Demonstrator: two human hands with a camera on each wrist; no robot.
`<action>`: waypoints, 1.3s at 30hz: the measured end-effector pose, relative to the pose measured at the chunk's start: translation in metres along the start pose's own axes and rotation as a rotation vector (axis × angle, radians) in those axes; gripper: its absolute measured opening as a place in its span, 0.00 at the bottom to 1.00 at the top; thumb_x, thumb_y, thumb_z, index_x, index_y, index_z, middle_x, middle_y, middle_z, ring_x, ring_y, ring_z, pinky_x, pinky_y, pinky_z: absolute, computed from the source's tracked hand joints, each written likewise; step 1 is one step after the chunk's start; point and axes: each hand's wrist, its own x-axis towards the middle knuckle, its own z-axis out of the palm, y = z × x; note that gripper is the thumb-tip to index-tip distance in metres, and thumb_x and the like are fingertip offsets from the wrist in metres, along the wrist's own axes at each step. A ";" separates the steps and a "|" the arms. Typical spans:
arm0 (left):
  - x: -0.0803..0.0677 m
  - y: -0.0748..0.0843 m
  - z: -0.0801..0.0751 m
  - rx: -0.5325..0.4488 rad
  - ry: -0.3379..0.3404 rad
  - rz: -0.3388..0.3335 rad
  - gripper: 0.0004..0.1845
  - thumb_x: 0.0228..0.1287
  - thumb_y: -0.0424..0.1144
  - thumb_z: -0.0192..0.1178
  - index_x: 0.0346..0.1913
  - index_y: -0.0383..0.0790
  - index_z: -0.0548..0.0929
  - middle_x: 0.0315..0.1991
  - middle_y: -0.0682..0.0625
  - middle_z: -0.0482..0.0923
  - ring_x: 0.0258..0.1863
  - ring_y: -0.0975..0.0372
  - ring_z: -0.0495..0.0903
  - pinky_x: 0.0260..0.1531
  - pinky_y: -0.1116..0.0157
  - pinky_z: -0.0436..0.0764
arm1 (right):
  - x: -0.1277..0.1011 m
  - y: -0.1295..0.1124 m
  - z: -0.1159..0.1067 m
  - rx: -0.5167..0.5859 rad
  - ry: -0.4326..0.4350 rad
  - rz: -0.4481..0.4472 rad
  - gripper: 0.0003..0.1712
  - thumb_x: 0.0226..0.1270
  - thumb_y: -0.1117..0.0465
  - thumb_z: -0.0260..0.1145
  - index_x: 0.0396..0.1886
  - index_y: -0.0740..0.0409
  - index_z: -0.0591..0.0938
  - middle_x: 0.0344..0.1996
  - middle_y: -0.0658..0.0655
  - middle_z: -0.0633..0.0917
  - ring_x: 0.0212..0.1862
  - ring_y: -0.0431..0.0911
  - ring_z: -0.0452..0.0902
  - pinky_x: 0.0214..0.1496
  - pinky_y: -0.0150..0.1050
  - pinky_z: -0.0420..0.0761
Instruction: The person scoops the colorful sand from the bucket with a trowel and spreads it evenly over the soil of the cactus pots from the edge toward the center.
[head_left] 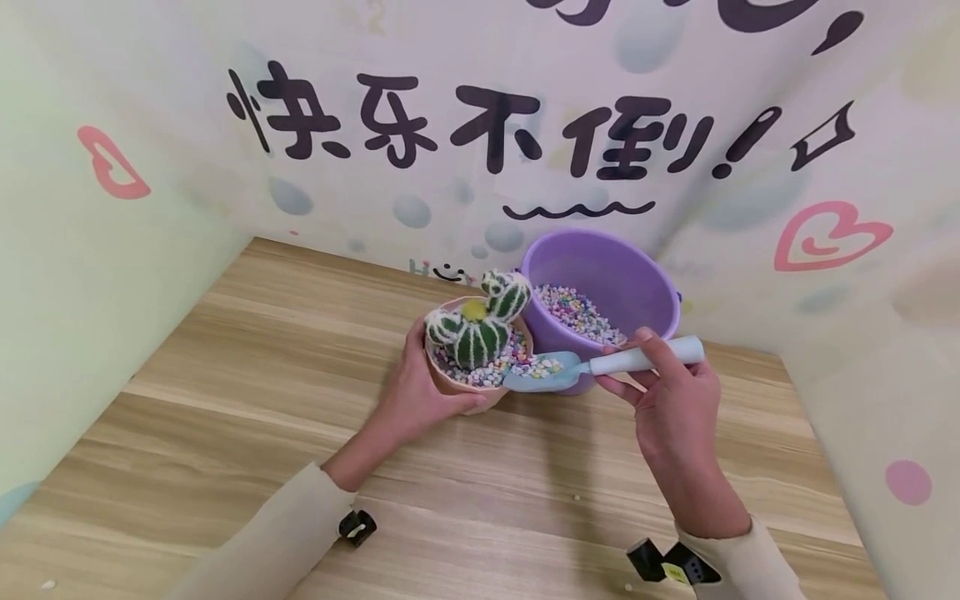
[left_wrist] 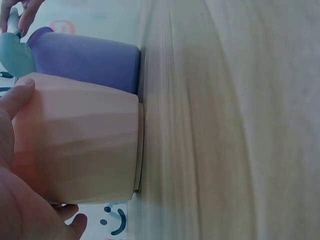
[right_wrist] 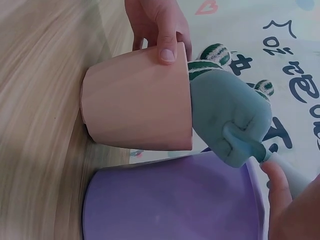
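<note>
A pink pot (head_left: 467,385) holds a green cactus (head_left: 480,325) and coloured pebbles (head_left: 513,357). My left hand (head_left: 417,390) grips the pot's side, thumb near the rim; the left wrist view shows that pot (left_wrist: 80,140) against the palm (left_wrist: 15,200). My right hand (head_left: 670,392) holds the white handle of a light blue scoop (head_left: 543,372), loaded with pebbles, its blade at the pot's right rim. In the right wrist view, the scoop's underside (right_wrist: 230,120) lies over the pot (right_wrist: 140,100). A purple bucket (head_left: 622,283) with pebbles stands just behind.
The pot and bucket (right_wrist: 170,205) stand on a wooden table (head_left: 262,350) boxed in by printed walls (head_left: 487,125) at the back and both sides. A few stray pebbles (head_left: 577,498) lie on the wood near my wrists.
</note>
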 end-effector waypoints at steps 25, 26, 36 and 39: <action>0.009 -0.007 -0.008 -0.047 -0.082 0.111 0.70 0.33 0.51 0.83 0.76 0.56 0.44 0.72 0.46 0.57 0.70 0.52 0.61 0.70 0.49 0.60 | -0.001 -0.003 0.013 -0.085 0.041 -0.131 0.18 0.57 0.64 0.74 0.40 0.66 0.75 0.29 0.61 0.86 0.30 0.53 0.87 0.29 0.52 0.85; 0.009 -0.008 -0.008 -0.043 -0.082 0.109 0.70 0.32 0.52 0.83 0.76 0.56 0.44 0.72 0.45 0.57 0.70 0.52 0.61 0.70 0.49 0.60 | -0.001 -0.003 0.013 -0.087 0.037 -0.137 0.18 0.57 0.64 0.74 0.40 0.66 0.75 0.29 0.61 0.86 0.30 0.53 0.87 0.29 0.52 0.85; 0.008 -0.009 -0.007 -0.006 -0.062 0.104 0.70 0.32 0.54 0.82 0.77 0.54 0.44 0.72 0.43 0.58 0.71 0.49 0.60 0.69 0.47 0.60 | 0.000 -0.001 0.015 -0.090 0.009 -0.125 0.15 0.59 0.65 0.72 0.39 0.66 0.75 0.27 0.60 0.87 0.28 0.51 0.87 0.29 0.52 0.85; 0.008 -0.008 -0.006 0.002 -0.056 0.110 0.70 0.32 0.54 0.82 0.77 0.53 0.44 0.72 0.43 0.58 0.71 0.49 0.60 0.70 0.47 0.60 | 0.000 0.000 0.016 -0.097 -0.014 -0.118 0.15 0.60 0.64 0.72 0.38 0.66 0.75 0.28 0.61 0.87 0.29 0.52 0.87 0.30 0.53 0.85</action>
